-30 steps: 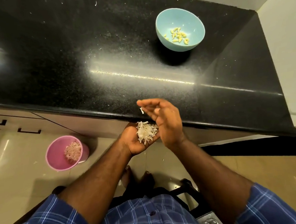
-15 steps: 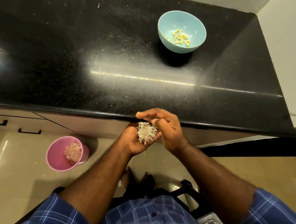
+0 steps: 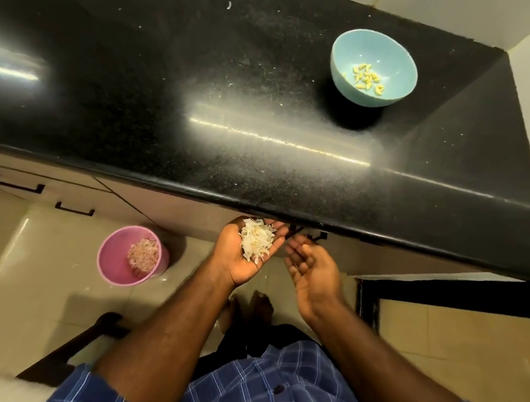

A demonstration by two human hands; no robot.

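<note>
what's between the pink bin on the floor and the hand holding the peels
Only bare floor tile lies between the pink bin and the left hand cupping the peels, per the head view.

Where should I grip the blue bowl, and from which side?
I would grip the blue bowl at the rim nearest you, coming from above and in front: it stands upright, its rim is free all round, and the garlic cloves lie low in the middle.
</note>
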